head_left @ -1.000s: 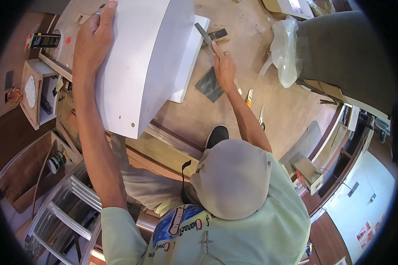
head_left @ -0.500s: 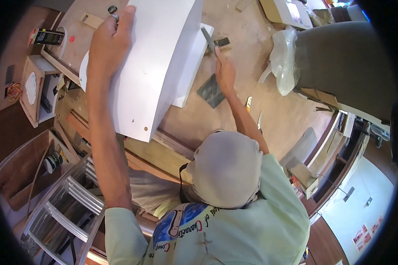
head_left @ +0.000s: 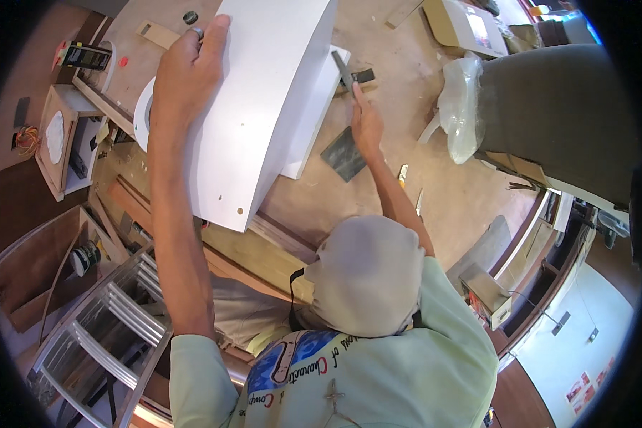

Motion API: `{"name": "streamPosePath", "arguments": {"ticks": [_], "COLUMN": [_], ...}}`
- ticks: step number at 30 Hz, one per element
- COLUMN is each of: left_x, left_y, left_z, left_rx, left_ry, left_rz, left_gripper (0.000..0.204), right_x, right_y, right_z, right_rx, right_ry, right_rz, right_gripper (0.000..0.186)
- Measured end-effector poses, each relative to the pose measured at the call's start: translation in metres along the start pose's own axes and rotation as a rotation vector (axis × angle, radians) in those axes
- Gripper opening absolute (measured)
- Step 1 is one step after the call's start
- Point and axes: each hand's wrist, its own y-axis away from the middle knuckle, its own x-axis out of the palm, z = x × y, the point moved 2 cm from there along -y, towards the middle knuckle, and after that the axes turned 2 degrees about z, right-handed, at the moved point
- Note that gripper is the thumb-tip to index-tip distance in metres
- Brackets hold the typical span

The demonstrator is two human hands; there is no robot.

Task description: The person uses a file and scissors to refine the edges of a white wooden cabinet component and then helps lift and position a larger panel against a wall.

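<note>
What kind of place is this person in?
Probably a workshop, maybe for woodwork. The right hand holds a flat grey tool, an open wooden box is over on the left, and below it is what looks like a metal ladder.

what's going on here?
A person has their left hand on the left edge of a large white panelled piece. Their right hand holds a flat, dark grey tool, its far end by the edge of a white board; whether they touch is unclear. A dark square sheet lies beside the right forearm on the brown surface, with a yellow-handled cutter farther right.
</note>
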Motion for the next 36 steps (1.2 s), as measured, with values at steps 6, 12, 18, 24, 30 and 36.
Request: {"name": "streamPosePath", "arguments": {"ticks": [6, 12, 18, 24, 30, 36], "left_x": [-0.003, -0.006, -0.005, -0.006, -0.003, -0.001], "left_y": [0.005, 0.002, 0.004, 0.003, 0.003, 0.006], "left_z": [-0.012, -0.012, -0.014, -0.010, -0.009, -0.006], "left_rx": [-0.133, -0.081, -0.092, -0.091, -0.120, -0.101], "left_ry": [0.013, -0.059, 0.036, -0.034, 0.019, -0.005], "left_rz": [0.096, 0.090, 0.078, 0.092, 0.067, 0.088], "left_gripper": [0.069, 0.067, 0.063, 0.067, 0.066, 0.065], "right_x": [0.006, 0.003, 0.005, 0.007, 0.010, 0.008], "right_y": [-0.031, -0.003, -0.020, -0.021, -0.011, -0.031], "right_z": [0.001, 0.005, 0.003, 0.004, 0.000, 0.002], "right_rx": [-0.014, 0.028, -0.020, -0.037, -0.061, 0.044], "right_ry": [-0.046, -0.043, -0.045, -0.099, -0.008, -0.100], "right_rz": [-0.082, -0.040, -0.060, -0.075, -0.083, -0.056], "right_gripper": [0.041, 0.041, 0.042, 0.042, 0.043, 0.041]}}
